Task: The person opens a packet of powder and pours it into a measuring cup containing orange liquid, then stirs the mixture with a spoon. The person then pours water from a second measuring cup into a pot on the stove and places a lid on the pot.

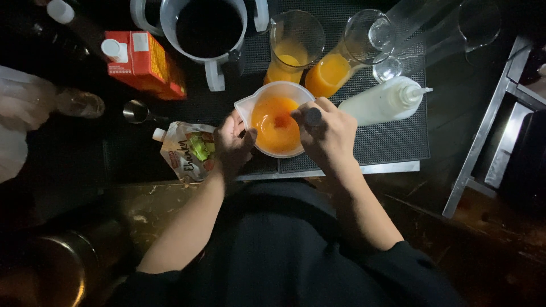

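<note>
We hold the small translucent plastic measuring cup of orange liquid (pixel 275 122) at the front edge of the black ribbed rubber mat (pixel 392 142) on the dark table (pixel 85 165). Our left hand (pixel 232 143) wraps the cup's near wall, grip closed on it. Our right hand (pixel 327 133) is closed round a dark round-ended tool handle (pixel 312 116) over the rim (its tip is hidden in the liquid). To do this well, we judge, keep the cup braced and the strokes small. Close behind stand two clear glasses of orange juice (pixel 289 54), a white squeeze bottle (pixel 389 101), a red carton (pixel 145 63) and a printed spouted pouch (pixel 190 150); all crowd the cup.
</note>
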